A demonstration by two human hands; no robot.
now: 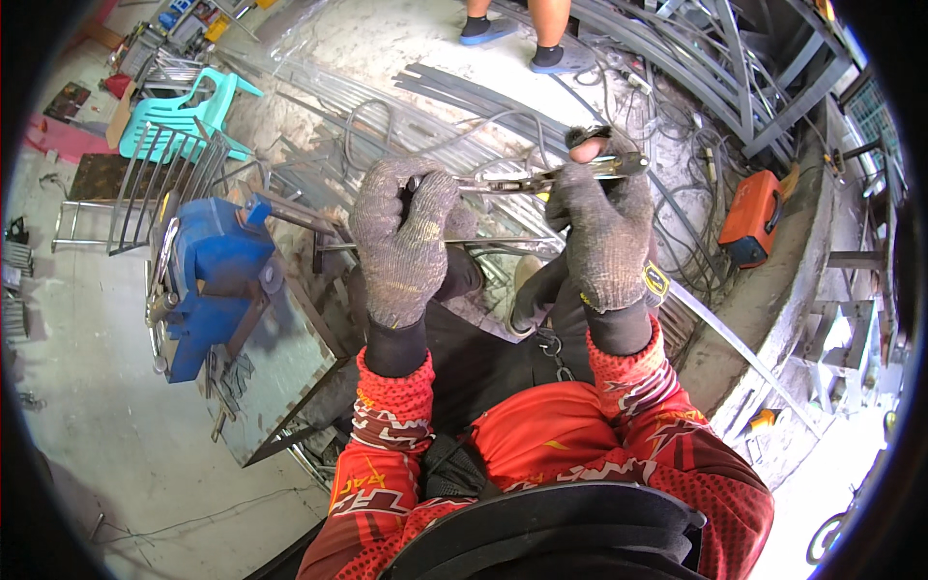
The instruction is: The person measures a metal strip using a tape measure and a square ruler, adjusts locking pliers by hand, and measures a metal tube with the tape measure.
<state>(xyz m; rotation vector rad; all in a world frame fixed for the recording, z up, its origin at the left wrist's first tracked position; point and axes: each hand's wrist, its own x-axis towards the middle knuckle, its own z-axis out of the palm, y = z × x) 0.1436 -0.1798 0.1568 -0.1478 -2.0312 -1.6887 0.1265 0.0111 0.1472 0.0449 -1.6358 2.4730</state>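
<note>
A slim, silvery metal tool (522, 184) is up in the air between two gloved hands, above the person's lap. The right hand (611, 232) has its fingers closed around the tool's far end, one bare fingertip poking out of the grey glove. The left hand (398, 242) has its fingers curled tight about a dark-ended piece (414, 184); from here I can't tell if that belongs to the same tool. Just beside the right wrist sits a yellow-and-black disc (656, 281), a pale flat strip (739, 340) slanting away near it. Over on the person's left, a blue machine (217, 253) stands by a metal-topped desk (275, 396), with a teal plastic chair (169, 130) behind. Metal bars (483, 104) lie across the floor ahead, near someone else's slippered feet (563, 60). An orange box (751, 220) stands off to the right.
</note>
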